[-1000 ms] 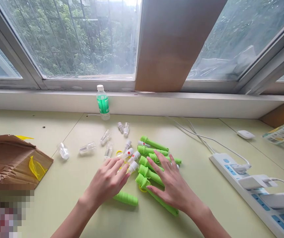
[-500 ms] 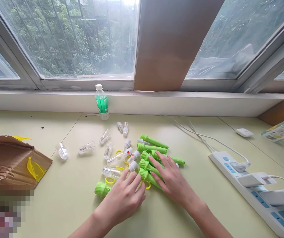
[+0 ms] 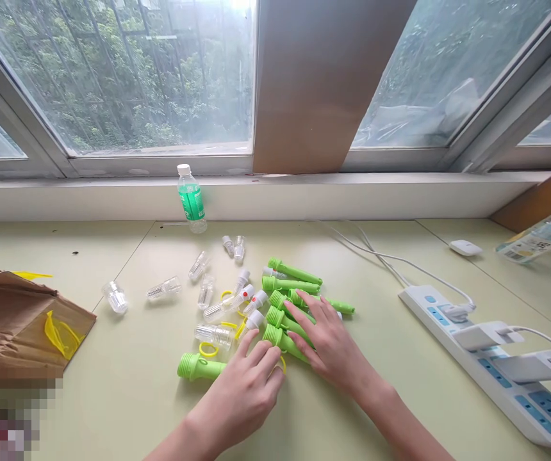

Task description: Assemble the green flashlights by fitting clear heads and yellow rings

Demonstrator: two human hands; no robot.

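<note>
Several green threaded handles (image 3: 289,287) lie in a heap at the middle of the pale table (image 3: 126,397). My right hand (image 3: 329,344) rests flat on the heap, fingers spread. My left hand (image 3: 246,390) covers the near end of one green handle (image 3: 198,367), fingers curled loosely over it and touching a yellow ring (image 3: 282,365). Clear plastic vials (image 3: 214,333), some with white caps, and another yellow ring (image 3: 208,349) lie just left of the heap.
A green-labelled bottle (image 3: 191,200) stands by the window sill. An open cardboard box (image 3: 20,323) with yellow pieces sits at the left. A white power strip (image 3: 491,365) with plugs and cables runs along the right, beyond it a white puck (image 3: 465,247) and a printed packet (image 3: 542,234).
My left hand left the white-capped vials, came nearer and settled on a green handle, which now lies with its threaded end pointing left. My right hand drew back slightly on the heap.
</note>
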